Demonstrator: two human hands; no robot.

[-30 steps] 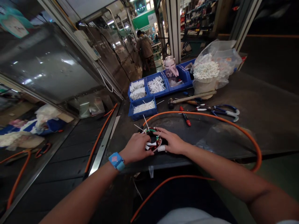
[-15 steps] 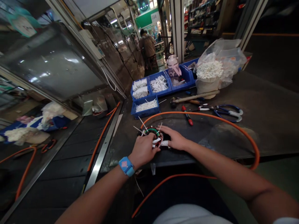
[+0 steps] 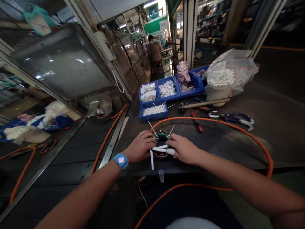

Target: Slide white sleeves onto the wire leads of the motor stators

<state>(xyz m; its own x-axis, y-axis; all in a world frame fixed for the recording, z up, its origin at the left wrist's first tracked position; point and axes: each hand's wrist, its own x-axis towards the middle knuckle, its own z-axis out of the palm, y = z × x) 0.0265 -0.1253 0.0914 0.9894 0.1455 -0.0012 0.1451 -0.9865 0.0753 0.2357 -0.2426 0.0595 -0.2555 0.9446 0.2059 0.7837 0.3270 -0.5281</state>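
Note:
A motor stator (image 3: 163,135), a ring of copper windings with green insulation inside, lies near the front edge of the bench. White cable ties (image 3: 152,128) stick up from it, and white sleeves (image 3: 159,148) lie across its near side; one sleeve hangs down at the left. My left hand (image 3: 141,146), with a blue watch on its wrist, has its fingers curled on the stator's left rim. On the right rim my right hand (image 3: 184,149) is closed, thumb and fingers at the ring by the sleeves. White wrapping covers one right finger. Both sets of fingertips are partly hidden.
Blue bins (image 3: 153,111) of white sleeves and ties stand behind the stator. A hammer (image 3: 203,104), red-handled tool (image 3: 196,121) and blue-handled scissors (image 3: 239,120) lie to the right. An orange hose (image 3: 214,120) arcs around the work. A person (image 3: 154,51) sits far back.
My left hand has drawn back from over the stator to its left rim, uncovering the ring and sleeves. One sleeve now hangs down at the left. My right hand stays on the right side.

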